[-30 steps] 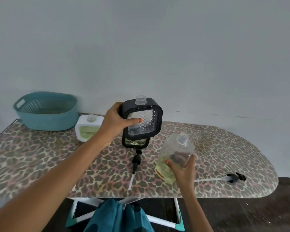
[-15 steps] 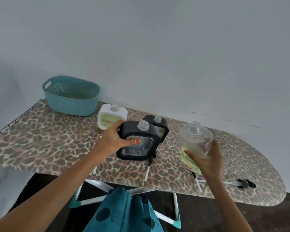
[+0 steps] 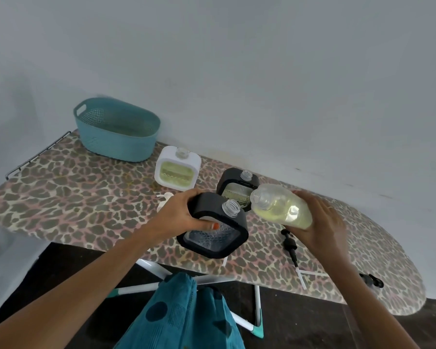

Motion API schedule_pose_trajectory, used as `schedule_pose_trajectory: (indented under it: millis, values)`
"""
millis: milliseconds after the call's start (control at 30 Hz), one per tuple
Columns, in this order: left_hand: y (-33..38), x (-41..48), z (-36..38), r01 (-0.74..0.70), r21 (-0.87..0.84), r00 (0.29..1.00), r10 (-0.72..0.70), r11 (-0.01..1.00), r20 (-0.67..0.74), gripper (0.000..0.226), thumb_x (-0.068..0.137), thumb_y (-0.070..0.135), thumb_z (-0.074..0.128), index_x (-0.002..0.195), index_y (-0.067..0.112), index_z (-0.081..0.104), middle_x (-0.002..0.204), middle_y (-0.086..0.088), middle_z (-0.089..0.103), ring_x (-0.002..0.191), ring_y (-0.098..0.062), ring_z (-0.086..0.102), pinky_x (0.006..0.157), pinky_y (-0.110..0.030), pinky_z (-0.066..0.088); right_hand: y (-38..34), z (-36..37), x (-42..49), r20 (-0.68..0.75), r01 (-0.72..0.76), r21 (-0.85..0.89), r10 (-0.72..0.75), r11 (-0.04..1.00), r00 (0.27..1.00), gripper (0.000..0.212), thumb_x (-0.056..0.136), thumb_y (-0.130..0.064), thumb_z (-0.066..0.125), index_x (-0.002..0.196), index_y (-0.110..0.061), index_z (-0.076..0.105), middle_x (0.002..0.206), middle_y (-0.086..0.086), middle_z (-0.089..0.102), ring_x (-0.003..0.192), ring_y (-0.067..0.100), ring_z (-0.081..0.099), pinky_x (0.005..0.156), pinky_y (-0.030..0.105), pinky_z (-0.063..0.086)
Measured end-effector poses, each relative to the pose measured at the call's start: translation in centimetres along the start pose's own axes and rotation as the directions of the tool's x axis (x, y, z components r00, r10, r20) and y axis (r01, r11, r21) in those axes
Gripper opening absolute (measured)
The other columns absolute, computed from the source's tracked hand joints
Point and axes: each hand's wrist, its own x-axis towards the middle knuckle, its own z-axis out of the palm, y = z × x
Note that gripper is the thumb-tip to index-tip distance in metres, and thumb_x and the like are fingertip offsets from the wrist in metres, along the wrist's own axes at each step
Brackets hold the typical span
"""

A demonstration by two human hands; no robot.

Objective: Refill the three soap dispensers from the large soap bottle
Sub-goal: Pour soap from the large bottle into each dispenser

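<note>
Both hands are busy. Left hand point(image 3: 184, 215) is clamped round the black frame of the near dispenser point(image 3: 217, 230), thumb across the front edge by the clear window and fingers round the back. It's tilted so the open threaded neck points up toward the other hand. Can't tell if its bottom corner is resting on the ironing board point(image 3: 73, 197) or just hovering over it.

Right hand point(image 3: 322, 222) cups the large soap bottle point(image 3: 281, 206) from below and behind. The bottle is laid almost on its side, with its open mouth just up and right of the dispenser's neck. They're close but not touching, as far as I can see, and I can't make out any soap running.

Handling-wise, I'd guess the bottle is thin, squeezable plastic. The yellow soap is pooled toward the palm side, so the weight probably sits there. Hold it round the belly and don't squeeze, since any drip will make it slick. The dispenser's window looks nearly empty, so it's likely light, and the stiff frame is the bit to hold.

Just past the bottle's mouth stands a second black dispenser point(image 3: 238, 185) with no cap. Beyond the left knuckles is the white dispenser point(image 3: 178, 170), showing yellow soap. A black pump point(image 3: 290, 245) lies under the right wrist.
</note>
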Motion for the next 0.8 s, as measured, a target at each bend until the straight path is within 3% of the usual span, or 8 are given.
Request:
schedule_pose_trajectory:
  millis: [133,333,433,700,800]
  values:
    - [-0.1,0.0,0.1,0.021,-0.001,0.999,-0.021,1.000,0.026,0.050,0.056,0.017,0.086,0.097,0.025,0.058,0.092,0.006,0.068,0.081,0.002,0.064,0.068,-0.008,0.048,-0.1,0.1,0.6,0.044,0.060,-0.059,-0.057,0.996,0.997,0.059,0.067,-0.053,0.062,0.099,-0.003,0.066,0.094,0.009,0.071,0.078,0.030,0.068,0.065,0.036,0.052]
    - [-0.3,0.3,0.2,0.032,0.048,0.998,-0.035,0.998,0.053,0.059,0.055,0.022,0.087,0.105,0.013,0.058,0.097,-0.005,0.067,0.090,-0.015,0.064,0.083,-0.031,0.052,0.3,0.4,1.1,0.026,0.121,-0.122,-0.119,0.985,0.993,0.055,0.072,-0.053,0.053,0.092,-0.004,0.068,0.087,0.008,0.072,0.069,0.026,0.069,0.062,0.031,0.051]
    - [-0.4,0.4,0.4,0.037,0.064,0.998,-0.040,0.997,0.052,0.063,0.049,0.032,0.086,0.103,0.016,0.058,0.097,-0.004,0.066,0.091,-0.017,0.064,0.086,-0.038,0.052,0.6,0.5,1.3,0.016,0.141,-0.152,-0.140,0.978,0.990,0.050,0.072,-0.049,0.055,0.089,-0.005,0.068,0.084,0.007,0.072,0.066,0.025,0.068,0.061,0.029,0.050]
    - [-0.9,0.8,0.6,0.049,0.069,0.997,-0.052,0.996,0.051,0.056,0.051,0.027,0.087,0.098,0.021,0.058,0.090,0.000,0.068,0.086,-0.015,0.065,0.085,-0.040,0.053,1.2,0.4,1.8,0.021,0.208,-0.180,-0.207,0.961,0.978,0.041,0.069,-0.040,0.060,0.091,-0.005,0.068,0.085,0.007,0.072,0.071,0.027,0.068,0.062,0.033,0.050]
    - [-0.9,0.9,0.6,0.048,0.061,0.997,-0.052,0.997,0.054,0.051,0.054,0.022,0.087,0.096,0.023,0.057,0.090,0.000,0.067,0.087,-0.016,0.064,0.085,-0.040,0.052,1.5,0.5,1.9,0.026,0.214,-0.192,-0.213,0.958,0.977,0.040,0.063,-0.032,0.077,0.091,-0.004,0.068,0.086,0.009,0.072,0.072,0.030,0.068,0.066,0.037,0.051]
